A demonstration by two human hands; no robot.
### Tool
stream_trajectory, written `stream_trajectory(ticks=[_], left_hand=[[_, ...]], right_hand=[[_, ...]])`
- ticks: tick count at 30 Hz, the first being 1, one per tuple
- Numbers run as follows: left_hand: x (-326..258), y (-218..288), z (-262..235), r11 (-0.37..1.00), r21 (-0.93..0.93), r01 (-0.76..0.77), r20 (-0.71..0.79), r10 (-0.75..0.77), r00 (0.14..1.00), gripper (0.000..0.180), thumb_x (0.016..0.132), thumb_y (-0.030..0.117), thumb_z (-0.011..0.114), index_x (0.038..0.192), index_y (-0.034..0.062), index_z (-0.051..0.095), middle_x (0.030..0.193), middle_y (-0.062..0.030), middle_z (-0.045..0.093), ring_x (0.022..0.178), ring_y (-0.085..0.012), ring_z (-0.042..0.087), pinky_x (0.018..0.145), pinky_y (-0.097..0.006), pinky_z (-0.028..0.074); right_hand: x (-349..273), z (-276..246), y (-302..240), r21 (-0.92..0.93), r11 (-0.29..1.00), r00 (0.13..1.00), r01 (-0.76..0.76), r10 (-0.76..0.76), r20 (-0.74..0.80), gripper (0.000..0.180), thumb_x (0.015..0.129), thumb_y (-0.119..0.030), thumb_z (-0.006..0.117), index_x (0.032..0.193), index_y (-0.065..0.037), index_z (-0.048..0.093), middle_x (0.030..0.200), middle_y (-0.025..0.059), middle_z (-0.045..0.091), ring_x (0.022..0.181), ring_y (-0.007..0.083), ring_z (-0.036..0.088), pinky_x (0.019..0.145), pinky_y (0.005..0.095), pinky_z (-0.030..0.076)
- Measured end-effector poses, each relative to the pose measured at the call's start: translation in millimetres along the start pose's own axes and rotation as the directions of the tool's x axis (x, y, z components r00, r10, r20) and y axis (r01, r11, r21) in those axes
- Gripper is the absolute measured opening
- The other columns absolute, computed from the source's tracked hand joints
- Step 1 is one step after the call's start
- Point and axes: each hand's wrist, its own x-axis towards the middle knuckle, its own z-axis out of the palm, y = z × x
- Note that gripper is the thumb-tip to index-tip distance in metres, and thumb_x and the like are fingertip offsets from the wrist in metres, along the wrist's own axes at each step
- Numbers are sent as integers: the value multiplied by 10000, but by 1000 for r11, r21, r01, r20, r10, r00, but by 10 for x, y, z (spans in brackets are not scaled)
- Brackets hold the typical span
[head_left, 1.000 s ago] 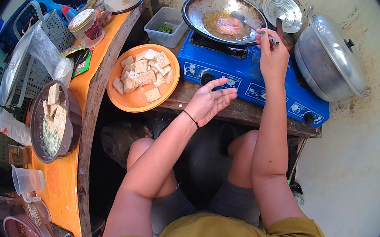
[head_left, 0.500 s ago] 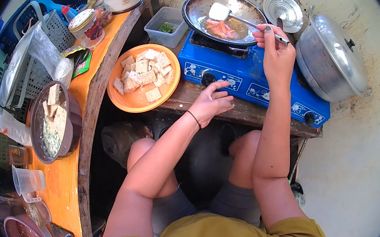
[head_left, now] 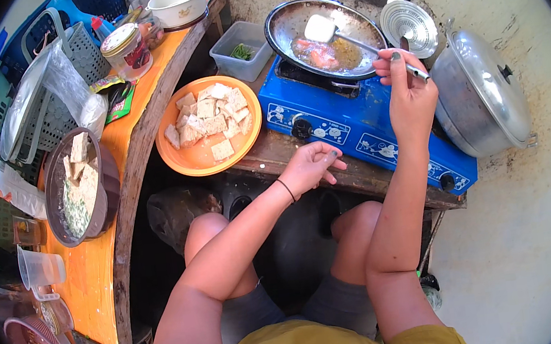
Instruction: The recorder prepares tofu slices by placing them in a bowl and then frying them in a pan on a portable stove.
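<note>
My right hand [head_left: 409,89] grips the long metal handle of a spatula [head_left: 359,43]. The spatula's broad pale blade hangs over a dark-rimmed frying pan [head_left: 353,22], where reddish-pink pieces of food [head_left: 318,54] lie in bubbling oil; whether the blade touches the pan is unclear. The pan sits on the left burner of a blue gas stove [head_left: 323,113]. Just in front of the stove's edge, my left hand [head_left: 310,169] is held in the air, its fingers loosely bent and apart, with nothing in it.
An orange plate [head_left: 196,162] of pale square tempeh-like slices stands left of the stove, near a clear tub [head_left: 240,68] with greens. A lidded pot [head_left: 470,92] and a perforated disc [head_left: 408,28] are at right. A brown bowl [head_left: 110,180] of batter rests on the orange counter [head_left: 94,281].
The view has shifted slightly, so the pan and stove sit a little lower. My left hand's fingers have curled in somewhat. The right hand still holds the spatula over the pan.
</note>
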Motion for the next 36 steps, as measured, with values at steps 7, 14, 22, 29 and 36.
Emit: stream_trajectory(ticks=[7, 14, 22, 29, 36], left_hand=[[27, -43, 4, 998, 5, -63, -44, 63, 997, 214, 1005, 196, 550, 1180, 86, 599, 1074, -11, 712, 724, -45, 622, 522, -182, 420], [10, -12, 9, 998, 10, -60, -39, 61, 997, 210, 1000, 184, 548, 1181, 92, 603, 1064, 12, 706, 750, -39, 603, 548, -180, 422], [6, -32, -7, 997, -8, -82, -41, 82, 996, 217, 992, 172, 551, 1183, 84, 606, 1068, 9, 704, 768, -42, 600, 552, -182, 431], [13, -34, -11, 996, -10, -84, -47, 84, 995, 218, 989, 167, 550, 1181, 80, 606, 1068, 9, 702, 767, -42, 599, 547, -178, 428], [30, -36, -15, 996, -15, -92, -56, 91, 994, 206, 987, 161, 550, 1167, 80, 609, 1063, 8, 700, 758, -37, 595, 544, -177, 426]], right_hand=[[-15, 31, 37, -41, 998, 993, -53, 57, 102, 227, 1013, -152, 565, 1029, 39, 687, 886, 84, 716, 790, 106, 670, 739, 254, 538], [-6, 74, 324, -261, 965, 999, 3, 11, 52, 185, 989, -132, 590, 1037, 13, 694, 992, 152, 729, 886, 196, 706, 767, 296, 557], [29, 48, 522, -253, 967, 993, -25, -6, -120, 173, 991, -96, 581, 1066, 12, 693, 1245, 198, 656, 921, 218, 734, 760, 318, 566], [19, 51, 535, -197, 972, 987, -130, 107, -122, 229, 1014, -153, 560, 1089, 10, 703, 1001, 144, 731, 826, 171, 719, 726, 291, 554], [9, 53, 393, -142, 980, 988, -140, 128, -87, 294, 1032, -209, 538, 1086, 29, 701, 812, 87, 727, 715, 94, 640, 686, 249, 527]])
